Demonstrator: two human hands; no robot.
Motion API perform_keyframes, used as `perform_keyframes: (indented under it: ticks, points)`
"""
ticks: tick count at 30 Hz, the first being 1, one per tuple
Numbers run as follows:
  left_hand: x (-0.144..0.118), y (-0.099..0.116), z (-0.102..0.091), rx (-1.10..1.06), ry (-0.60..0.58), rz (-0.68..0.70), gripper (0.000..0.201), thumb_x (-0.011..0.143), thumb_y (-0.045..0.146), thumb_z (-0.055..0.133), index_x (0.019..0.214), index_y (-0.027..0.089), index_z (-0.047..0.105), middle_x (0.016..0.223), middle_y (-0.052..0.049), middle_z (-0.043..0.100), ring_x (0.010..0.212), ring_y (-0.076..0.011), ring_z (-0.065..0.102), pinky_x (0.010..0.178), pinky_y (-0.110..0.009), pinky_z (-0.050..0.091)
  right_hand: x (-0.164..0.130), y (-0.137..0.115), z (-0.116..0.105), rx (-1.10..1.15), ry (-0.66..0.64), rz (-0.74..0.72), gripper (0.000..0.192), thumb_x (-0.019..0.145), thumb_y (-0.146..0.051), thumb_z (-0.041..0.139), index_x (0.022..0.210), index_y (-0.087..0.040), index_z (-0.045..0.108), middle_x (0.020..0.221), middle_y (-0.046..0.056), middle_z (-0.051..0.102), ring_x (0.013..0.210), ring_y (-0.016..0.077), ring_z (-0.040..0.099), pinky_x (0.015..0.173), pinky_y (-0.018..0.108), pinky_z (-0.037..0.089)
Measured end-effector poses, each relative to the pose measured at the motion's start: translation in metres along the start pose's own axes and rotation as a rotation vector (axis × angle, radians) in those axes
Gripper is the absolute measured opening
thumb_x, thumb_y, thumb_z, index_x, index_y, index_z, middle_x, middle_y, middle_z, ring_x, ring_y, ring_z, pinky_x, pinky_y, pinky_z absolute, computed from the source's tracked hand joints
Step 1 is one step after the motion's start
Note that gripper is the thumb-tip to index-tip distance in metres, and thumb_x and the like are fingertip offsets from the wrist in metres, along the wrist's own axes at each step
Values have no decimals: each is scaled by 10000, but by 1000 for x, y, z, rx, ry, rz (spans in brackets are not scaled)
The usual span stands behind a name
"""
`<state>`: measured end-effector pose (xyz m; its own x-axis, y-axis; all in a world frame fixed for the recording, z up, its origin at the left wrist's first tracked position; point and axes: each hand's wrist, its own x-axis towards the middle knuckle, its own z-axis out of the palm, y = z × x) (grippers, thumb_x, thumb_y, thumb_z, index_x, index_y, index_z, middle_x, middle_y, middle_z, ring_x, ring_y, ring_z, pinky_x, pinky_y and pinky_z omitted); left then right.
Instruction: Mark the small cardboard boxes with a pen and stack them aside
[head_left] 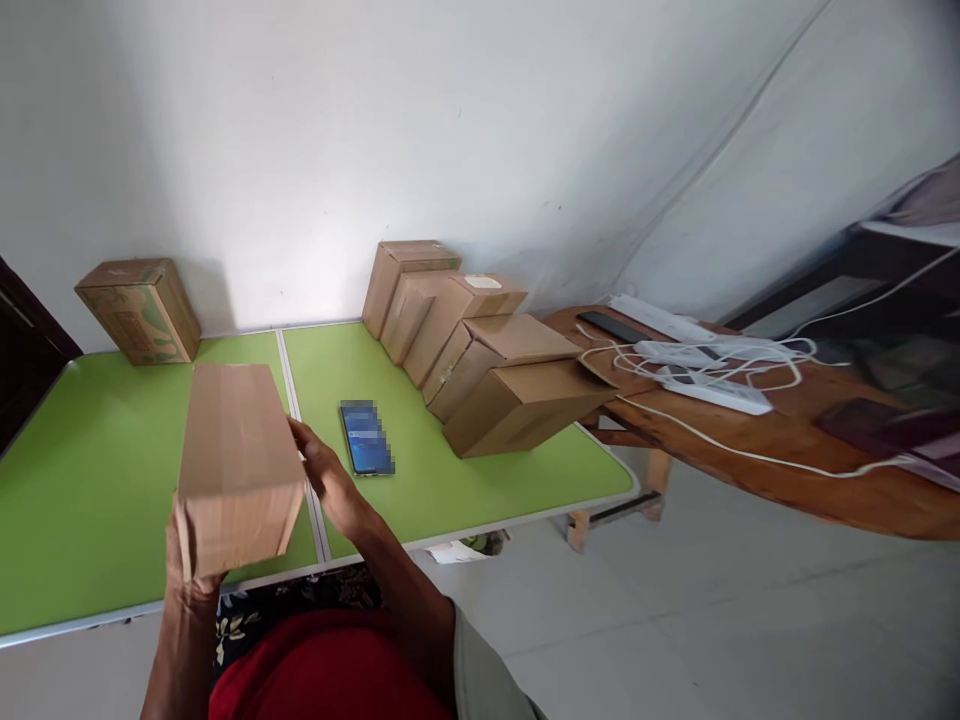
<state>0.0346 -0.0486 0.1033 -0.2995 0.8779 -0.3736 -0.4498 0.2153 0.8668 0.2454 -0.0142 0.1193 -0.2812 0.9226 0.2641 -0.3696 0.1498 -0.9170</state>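
A brown cardboard box (238, 430) is held between my two hands over the green folding table (75, 480), near its front edge. My left hand (184, 565) grips the box at its lower near left corner, with the fingers mostly hidden beneath and behind it. Along the right side of the box, my right hand (330, 475) presses with its fingers, partly out of sight. A phone (367, 438) with its screen lit lies flat on the table, just right of my right hand.
A printed cardboard box (142, 310) stands at the back left by the wall. Several brown boxes (469, 320) form a slanting row on the right. Beyond them, a wooden table (810, 430) carries white power strips (716, 390) and tangled cables (780, 360).
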Motion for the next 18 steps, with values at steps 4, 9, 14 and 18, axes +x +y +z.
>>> perform_keyframes:
  ticks: [4,9,14,18]
  points:
    - [-13,20,23,-204,-130,-159,637,812,700,841,1242,233,777,1234,-161,815,1443,-498,629,1066,-684,648,10,11,3,6,18,48,989,941,-1027,446,1608,-321,633,1646,92,645,1510,353,617,1146,480,600]
    - [-28,39,45,-377,-199,-171,643,952,587,748,1494,250,665,1420,-174,760,1379,-462,670,1071,-732,620,13,8,9,66,-13,38,907,963,-972,546,1593,-324,627,1627,85,666,1490,337,643,1189,485,574]
    - [-33,34,57,-390,-126,-7,547,938,460,779,1443,269,690,1407,-124,753,1182,-337,737,922,-535,707,10,12,1,179,122,92,843,905,-940,680,1465,-311,715,1548,90,733,1496,352,629,1204,511,555]
    - [-34,19,62,-193,39,239,722,839,517,889,1472,298,617,1496,-106,690,1312,-300,679,964,-376,665,8,20,-20,220,298,86,811,891,-902,724,1458,-323,694,1527,90,741,1478,347,640,1116,504,610]
